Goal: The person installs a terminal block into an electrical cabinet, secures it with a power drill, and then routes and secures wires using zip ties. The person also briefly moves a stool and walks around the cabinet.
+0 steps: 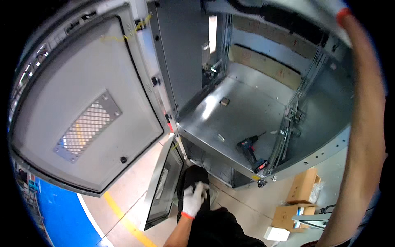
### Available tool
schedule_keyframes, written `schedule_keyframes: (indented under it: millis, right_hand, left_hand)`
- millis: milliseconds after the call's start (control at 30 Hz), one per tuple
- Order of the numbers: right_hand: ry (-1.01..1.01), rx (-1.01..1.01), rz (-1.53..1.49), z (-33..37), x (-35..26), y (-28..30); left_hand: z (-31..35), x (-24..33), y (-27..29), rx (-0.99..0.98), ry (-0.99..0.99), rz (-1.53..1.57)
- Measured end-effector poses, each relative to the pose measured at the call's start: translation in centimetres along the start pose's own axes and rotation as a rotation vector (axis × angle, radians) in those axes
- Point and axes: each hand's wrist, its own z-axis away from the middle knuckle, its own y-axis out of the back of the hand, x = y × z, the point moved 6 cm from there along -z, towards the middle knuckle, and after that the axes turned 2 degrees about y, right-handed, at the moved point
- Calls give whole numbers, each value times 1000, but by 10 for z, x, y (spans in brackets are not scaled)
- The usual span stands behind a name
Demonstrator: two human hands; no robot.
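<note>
My left hand, in a white glove with an orange cuff, is over my dark-clothed leg at the bottom centre. Its fingers look loosely bent and apart, slightly blurred, and I see nothing held in them. My right arm stretches up along the right side to an orange glove cuff at the upper rim. The fingers beyond that cuff cannot be made out. In front of me a metal cabinet floor holds a cordless drill lying on its side near the front edge, bit pointing right.
A large grey cabinet door with a mesh vent stands swung out at left. Below it a smaller vented door is open beside my leg. Cardboard boxes and a white box are on the floor at lower right. A small brown piece lies inside the cabinet.
</note>
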Motion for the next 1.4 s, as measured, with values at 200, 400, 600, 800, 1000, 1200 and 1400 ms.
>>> schedule_keyframes:
  millis: [200, 400, 600, 800, 1000, 1200, 1400]
  right_hand:
    - [280, 476, -368, 17, 17, 35]
    - [270, 188, -1422, 210, -22, -12]
    - [512, -1324, -1309, 582, -72, -140]
    - [109, -2314, -1332, 749, -18, -95]
    - [190, -2345, -1301, 725, 12, -52]
    - [128, -1893, -1418, 762, 87, 14]
    - [-67, -2296, -1121, 751, 44, 3]
  left_hand:
    - [94, -7, 41, 63, -138, -215]
    - [106, -45, 196, 982, -204, -3]
    - [117, -265, 337, 1159, 58, -615]
    - [194, -359, 302, 1156, 358, 51]
    - [160, -370, 274, 952, 430, -27]
    - [54, -239, 214, 574, -10, -375]
    - [85, -210, 174, 202, 49, -265]
